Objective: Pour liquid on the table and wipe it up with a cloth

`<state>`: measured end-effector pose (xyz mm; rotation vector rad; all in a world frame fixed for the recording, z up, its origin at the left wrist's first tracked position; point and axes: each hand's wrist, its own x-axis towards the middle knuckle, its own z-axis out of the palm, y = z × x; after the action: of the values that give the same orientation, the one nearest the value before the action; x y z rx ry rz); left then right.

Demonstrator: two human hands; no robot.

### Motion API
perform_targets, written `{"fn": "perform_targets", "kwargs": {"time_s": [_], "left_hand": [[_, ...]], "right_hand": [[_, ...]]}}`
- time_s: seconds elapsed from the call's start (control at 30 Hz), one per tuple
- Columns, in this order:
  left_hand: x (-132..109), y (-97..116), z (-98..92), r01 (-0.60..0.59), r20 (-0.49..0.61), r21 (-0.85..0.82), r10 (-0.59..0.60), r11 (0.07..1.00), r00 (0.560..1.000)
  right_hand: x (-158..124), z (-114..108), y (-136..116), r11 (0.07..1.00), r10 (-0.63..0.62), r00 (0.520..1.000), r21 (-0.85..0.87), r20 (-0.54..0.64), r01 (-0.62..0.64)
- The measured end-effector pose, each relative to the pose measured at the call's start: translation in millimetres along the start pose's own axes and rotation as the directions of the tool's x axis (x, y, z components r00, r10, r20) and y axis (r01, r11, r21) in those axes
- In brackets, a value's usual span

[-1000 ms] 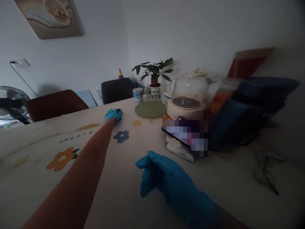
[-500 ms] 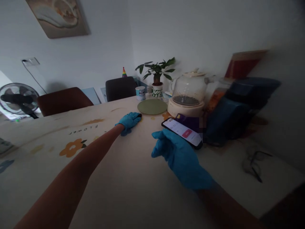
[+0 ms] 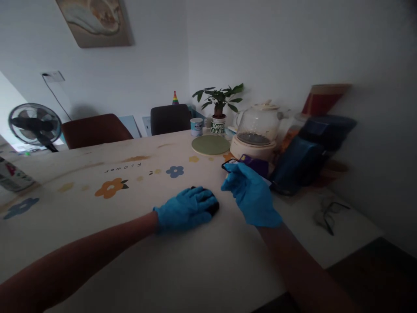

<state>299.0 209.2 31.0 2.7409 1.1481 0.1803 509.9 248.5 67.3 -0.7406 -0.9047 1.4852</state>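
My left hand (image 3: 187,209), in a blue glove, lies palm down on the tablecloth with its fingers over a small black pad (image 3: 214,209). Only the pad's edges show past the fingers, so whether it is a sponge or a folded cloth I cannot tell. My right hand (image 3: 252,193), also in a blue glove, is raised over the table with loosely bent fingers and nothing visible in them. Behind it, a phone (image 3: 228,165) is mostly hidden. A dark purple packet (image 3: 256,165) lies beside the phone.
Beyond the hands are a green round mat (image 3: 210,144), a glass kettle (image 3: 256,126), a potted plant (image 3: 218,124) and a blue-and-white can (image 3: 196,127). A dark blue container (image 3: 298,161) and glasses (image 3: 329,217) are at right. Chairs (image 3: 171,120) line the far side.
My left hand has slid the black pad back toward me and to the right, away from the green mat. My right hand has shifted slightly up and now covers most of the phone.
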Motion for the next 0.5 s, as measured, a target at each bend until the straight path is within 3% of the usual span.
{"fn": "perform_targets", "kwargs": {"time_s": [0.13,0.23,0.33,0.5], "left_hand": [[-61.5,46.2,4.4,-0.048,0.005,-0.019,0.048,0.999,0.999],[-82.6,64.5,5.1,-0.062,0.024,-0.025,0.063,0.998,0.998],[-73.3,57.6,7.9,-0.022,0.027,-0.032,0.023,0.999,0.999],[-11.1,4.1,11.0,0.104,-0.022,-0.023,-0.104,0.994,0.994]], "right_hand": [[-1.1,0.8,0.2,1.000,-0.027,1.000,-0.002,-0.007,0.027],[-2.3,2.5,-0.2,0.999,-0.044,0.999,-0.021,0.006,0.044],[-2.1,2.6,-1.5,0.998,-0.059,0.998,-0.015,-0.003,0.059],[1.1,-1.2,-4.0,0.995,-0.103,0.995,-0.006,-0.015,0.103]]}}
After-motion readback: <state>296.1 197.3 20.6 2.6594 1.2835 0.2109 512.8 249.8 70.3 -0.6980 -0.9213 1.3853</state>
